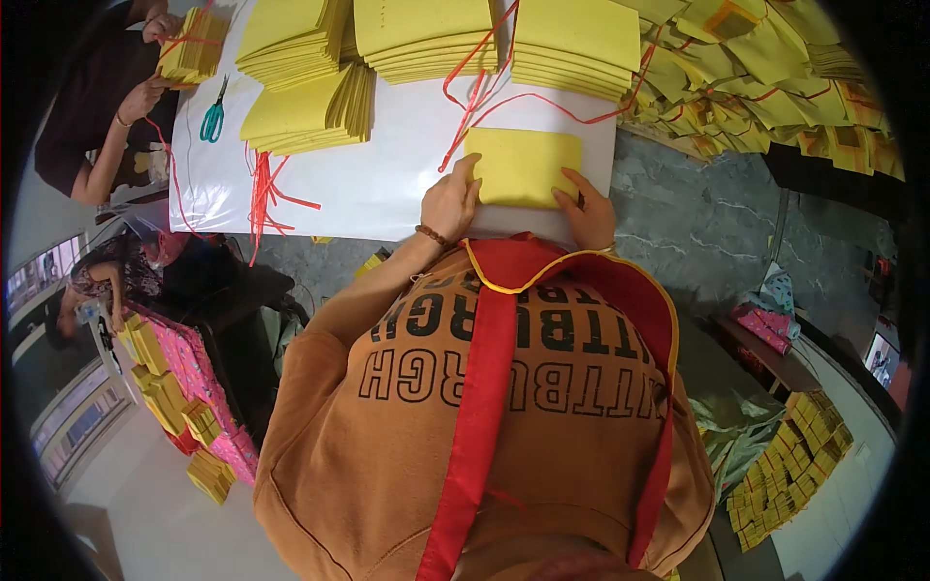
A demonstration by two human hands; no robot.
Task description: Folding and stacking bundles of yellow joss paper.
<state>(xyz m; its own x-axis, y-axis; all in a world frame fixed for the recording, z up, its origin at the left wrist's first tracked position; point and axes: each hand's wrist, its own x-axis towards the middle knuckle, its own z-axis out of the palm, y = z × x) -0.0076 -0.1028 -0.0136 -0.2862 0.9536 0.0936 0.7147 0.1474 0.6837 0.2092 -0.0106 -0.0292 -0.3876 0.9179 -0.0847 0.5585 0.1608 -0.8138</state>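
A small stack of yellow paper (528, 165) lies at the near edge of the white table, its plain top sheet facing up. My left hand (450, 203) grips its left side, thumb and fingers against the edge. At the opposite side my right hand (588, 208) holds the near right corner with bent fingers. Just beyond the stack, a red plastic ribbon (547, 100) runs across the tabletop; its loose ends hang down left of the stack. What lies under the stack is hidden.
Taller yellow paper stacks (426, 44) line the table's far side. Green-handled scissors (213, 121) and a bunch of red ribbons (262, 198) lie to the left. A co-worker's hands (145, 97) handle a tied yellow bundle at far left. Many bundles (756, 77) are heaped at right.
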